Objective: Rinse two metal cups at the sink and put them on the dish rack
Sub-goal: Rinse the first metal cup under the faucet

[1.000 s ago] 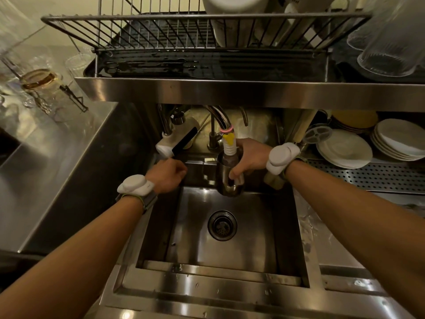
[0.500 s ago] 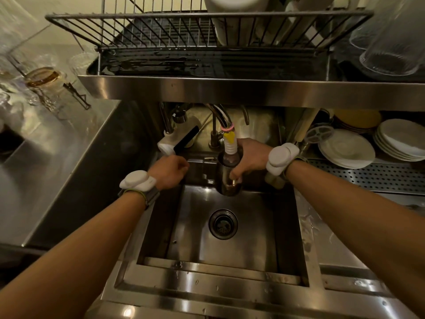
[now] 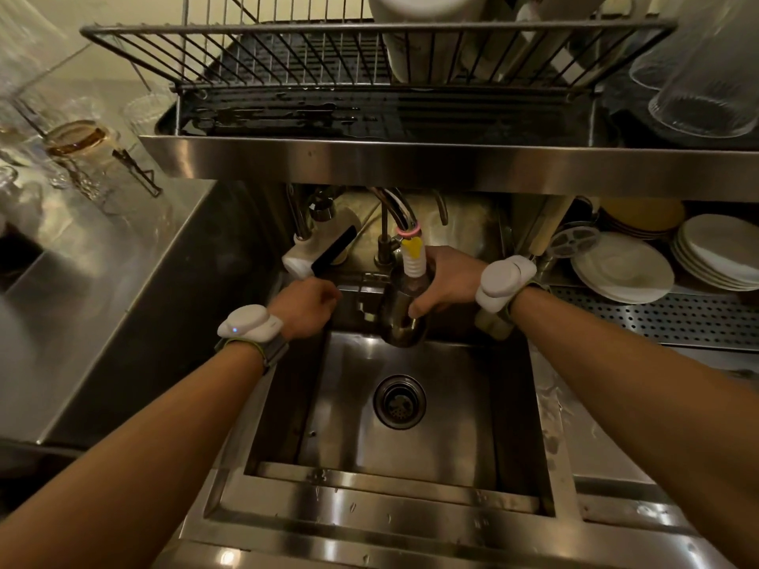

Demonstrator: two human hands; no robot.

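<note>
My right hand (image 3: 445,281) grips a metal cup (image 3: 400,322) from its right side and holds it above the back of the sink (image 3: 509,425). The cup's mouth sits right under the faucet's white ribbed nozzle (image 3: 412,262), which reaches into it. My left hand (image 3: 304,305) hovers at the sink's back left corner, below the white tap. Its fingers curl away from me and are hidden, so I cannot tell whether they hold anything. A wire dish rack (image 3: 287,55) stands on the steel shelf above the sink. No second metal cup shows.
A white tap with a black lever (image 3: 316,256) stands left of the faucet. The drain (image 3: 399,401) is mid-sink. White plates (image 3: 622,266) are stacked at the right under the shelf. Upturned glasses (image 3: 706,76) and a white container (image 3: 427,30) sit in the rack area. More glassware (image 3: 74,145) stands far left.
Hardly anything differs. The cup stays under the nozzle in my right hand, and my left hand has edged slightly toward the faucet.
</note>
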